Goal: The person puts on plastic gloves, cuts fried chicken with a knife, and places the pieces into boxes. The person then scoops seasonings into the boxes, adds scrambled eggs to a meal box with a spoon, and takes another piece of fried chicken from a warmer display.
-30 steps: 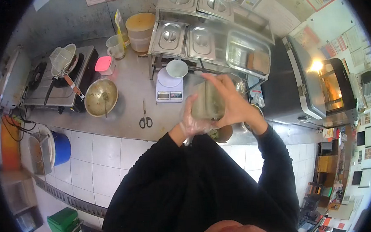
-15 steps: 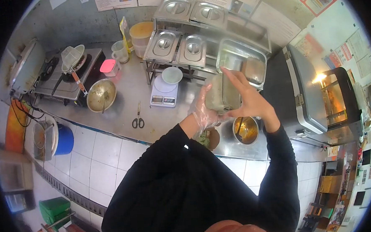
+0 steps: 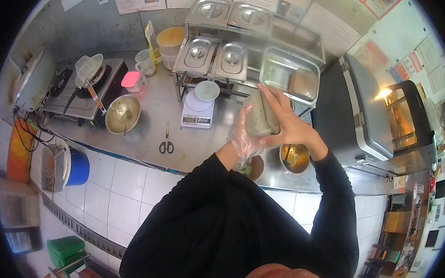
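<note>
Right hand (image 3: 293, 127): moved slightly leftward in the frame since half a second ago, drawing closer to the left hand (image 3: 244, 142); bare, fingers spread along the right side of the greenish block (image 3: 256, 117), thumb bent across its near edge.
Left hand: wore clear plastic, curled around the block's left side.
Greenish block: held tilted between both hands, just right of the frame's centre, above the steel counter (image 3: 195, 149); too blurred to tell its material.
Below the hands: showed a metal bowl (image 3: 295, 172) with orange food, and greens (image 3: 245, 171) at lower centre.
Left of centre: held a white scale (image 3: 197, 113) under a pale bowl (image 3: 207, 92), with scissors (image 3: 167, 139) lying farther left.
Above the hands: stood lidded steel pans (image 3: 196, 55) and an uncovered tray (image 3: 279, 68).
</note>
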`<state>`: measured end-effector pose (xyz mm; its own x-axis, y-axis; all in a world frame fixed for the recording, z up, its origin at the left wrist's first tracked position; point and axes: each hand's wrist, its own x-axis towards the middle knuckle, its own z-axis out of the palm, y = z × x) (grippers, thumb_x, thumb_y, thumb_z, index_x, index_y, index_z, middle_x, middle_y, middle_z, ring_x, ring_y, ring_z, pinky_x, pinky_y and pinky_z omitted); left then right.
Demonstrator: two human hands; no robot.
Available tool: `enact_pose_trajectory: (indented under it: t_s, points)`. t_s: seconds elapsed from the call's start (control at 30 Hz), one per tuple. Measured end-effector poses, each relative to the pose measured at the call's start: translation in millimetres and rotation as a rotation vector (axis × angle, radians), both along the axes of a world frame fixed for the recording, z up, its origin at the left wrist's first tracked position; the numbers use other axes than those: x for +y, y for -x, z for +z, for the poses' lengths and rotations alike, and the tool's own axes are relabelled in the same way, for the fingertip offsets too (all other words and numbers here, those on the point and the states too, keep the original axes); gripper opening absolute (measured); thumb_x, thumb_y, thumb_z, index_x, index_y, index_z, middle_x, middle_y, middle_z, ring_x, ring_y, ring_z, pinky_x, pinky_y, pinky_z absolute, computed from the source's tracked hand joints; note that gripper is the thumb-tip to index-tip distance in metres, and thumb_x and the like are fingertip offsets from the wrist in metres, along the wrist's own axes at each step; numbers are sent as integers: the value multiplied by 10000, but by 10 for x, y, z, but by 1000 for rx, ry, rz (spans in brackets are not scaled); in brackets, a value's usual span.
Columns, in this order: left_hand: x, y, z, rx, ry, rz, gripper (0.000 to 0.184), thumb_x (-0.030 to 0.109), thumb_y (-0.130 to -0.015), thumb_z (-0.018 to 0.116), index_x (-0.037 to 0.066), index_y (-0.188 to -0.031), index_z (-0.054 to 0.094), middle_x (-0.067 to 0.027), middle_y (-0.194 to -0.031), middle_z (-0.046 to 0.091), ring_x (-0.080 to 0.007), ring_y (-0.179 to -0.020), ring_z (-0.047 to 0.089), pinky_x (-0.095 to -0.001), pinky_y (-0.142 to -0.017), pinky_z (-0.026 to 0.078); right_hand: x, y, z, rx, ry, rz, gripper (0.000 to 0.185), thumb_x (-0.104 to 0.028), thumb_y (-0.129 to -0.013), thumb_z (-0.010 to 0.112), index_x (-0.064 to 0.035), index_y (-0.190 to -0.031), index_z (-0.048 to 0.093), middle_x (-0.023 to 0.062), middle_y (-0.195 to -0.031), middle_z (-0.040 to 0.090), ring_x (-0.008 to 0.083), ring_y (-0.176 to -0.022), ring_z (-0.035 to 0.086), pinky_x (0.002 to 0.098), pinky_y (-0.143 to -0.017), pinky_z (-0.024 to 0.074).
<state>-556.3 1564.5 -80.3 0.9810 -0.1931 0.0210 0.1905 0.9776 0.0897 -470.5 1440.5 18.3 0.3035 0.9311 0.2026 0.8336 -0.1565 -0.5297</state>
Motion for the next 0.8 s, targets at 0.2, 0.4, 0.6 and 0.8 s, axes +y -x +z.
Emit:
enact_pose_trajectory:
  t_s: [0.2, 0.4, 0.6, 0.8]
  points:
    - [165, 51, 17, 83, -100, -100, 726, 608, -825, 523, 249, -1438, 371, -84, -1404, 446, -318, -1282, 437, -602, -924, 414, 37, -89, 4, 34, 46, 116, 1213, -203, -514, 800, -131, -1532, 145, 215, -1446, 308, 398, -1356, 266, 451, -1136, 226]
    - [311, -96, -90, -42, -127, -205, 842, 799, -792, 451, 224, -1406, 402, -112, -1359, 479, -366, -1182, 518, -610, -881, 451, 165, -190, 112, 77, 23, 66, 1153, -209, -475, 814, -212, -1489, 263, 234, -1281, 408, 420, -1214, 396, 459, -1069, 308]
    - [573, 125, -317, 66, -320, 35, 818, 765, -866, 350, 170, -1427, 381, -155, -1321, 516, -352, -1102, 588, -521, -888, 499, 238, -1200, -106, -415, 324, -430, 1185, -215, -456, 825, -291, -1493, 255, 234, -1354, 397, 455, -1234, 392, 546, -1016, 356]
    - [819, 619, -300, 56, -443, 238, 766, 714, -907, 333, 172, -1448, 347, -139, -1286, 539, -300, -1062, 610, -455, -825, 534, 492, -1697, -393, -500, 482, -532, 1269, -324, -429, 893, -354, -1498, 210, 241, -1410, 346, 476, -1291, 349, 651, -978, 342]
